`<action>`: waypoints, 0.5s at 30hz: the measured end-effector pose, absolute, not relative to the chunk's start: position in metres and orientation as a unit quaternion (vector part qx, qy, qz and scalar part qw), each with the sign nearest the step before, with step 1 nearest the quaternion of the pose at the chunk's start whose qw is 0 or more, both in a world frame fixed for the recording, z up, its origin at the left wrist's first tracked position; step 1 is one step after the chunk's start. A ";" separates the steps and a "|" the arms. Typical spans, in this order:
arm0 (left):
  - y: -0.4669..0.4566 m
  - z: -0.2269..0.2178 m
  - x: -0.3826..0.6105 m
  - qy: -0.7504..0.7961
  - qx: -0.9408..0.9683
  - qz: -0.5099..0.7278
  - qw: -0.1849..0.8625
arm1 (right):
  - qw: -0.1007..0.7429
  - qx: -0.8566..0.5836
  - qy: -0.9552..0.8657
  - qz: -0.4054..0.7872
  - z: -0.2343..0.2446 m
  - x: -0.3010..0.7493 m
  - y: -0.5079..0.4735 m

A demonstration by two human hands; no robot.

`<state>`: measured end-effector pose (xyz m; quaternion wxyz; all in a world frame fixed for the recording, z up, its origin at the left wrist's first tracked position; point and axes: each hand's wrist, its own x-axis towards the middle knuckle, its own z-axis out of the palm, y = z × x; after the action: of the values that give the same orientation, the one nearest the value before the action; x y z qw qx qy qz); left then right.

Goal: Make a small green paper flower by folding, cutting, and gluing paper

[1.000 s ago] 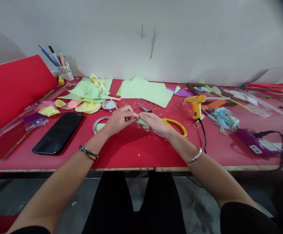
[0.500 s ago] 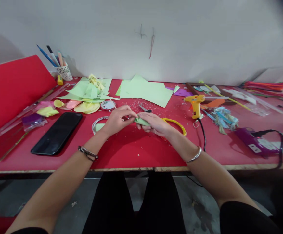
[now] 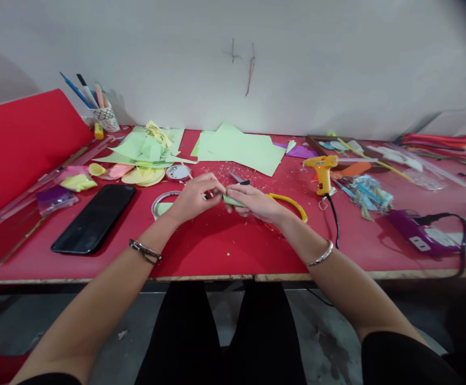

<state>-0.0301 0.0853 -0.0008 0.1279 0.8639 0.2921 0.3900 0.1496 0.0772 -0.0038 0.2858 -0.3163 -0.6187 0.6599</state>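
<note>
Over the middle of the red table, a small folded piece of light green paper [image 3: 234, 201] is held between both hands. My left hand [image 3: 199, 198] pinches its left tip between thumb and fingers. My right hand [image 3: 257, 203] is closed round the rest, thumb along the top, so much of the paper is hidden. Just behind the hands lie scissors [image 3: 238, 178] with dark and yellow parts; the right hand partly covers them. Beside my left hand a roll of tape [image 3: 157, 205] lies on the table, partly hidden by the wrist.
A black phone [image 3: 94, 219] lies at left. Green paper sheets [image 3: 241, 148] and yellow paper circles [image 3: 143, 176] are at the back. On the right stand a yellow glue gun [image 3: 321, 174] with its cord and a purple power strip [image 3: 421, 235]. A pen cup [image 3: 106, 117] is back left.
Both hands stay in nearly the same place. The fingers have shifted slightly on the green paper, and less of it shows between them now.
</note>
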 end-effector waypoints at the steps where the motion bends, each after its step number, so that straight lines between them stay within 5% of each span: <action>1: 0.085 -0.001 -0.030 0.291 0.865 0.388 0.128 | 0.282 -0.316 -0.619 0.661 -0.003 0.150 0.077; 15: 0.085 -0.004 -0.026 0.324 0.843 0.377 0.205 | 0.289 -0.350 -0.599 0.660 -0.001 0.147 0.074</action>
<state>-0.0264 0.0854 -0.0035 0.2050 0.8431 0.3237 0.3775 0.1465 0.0745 -0.0011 0.2888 -0.3497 -0.5987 0.6602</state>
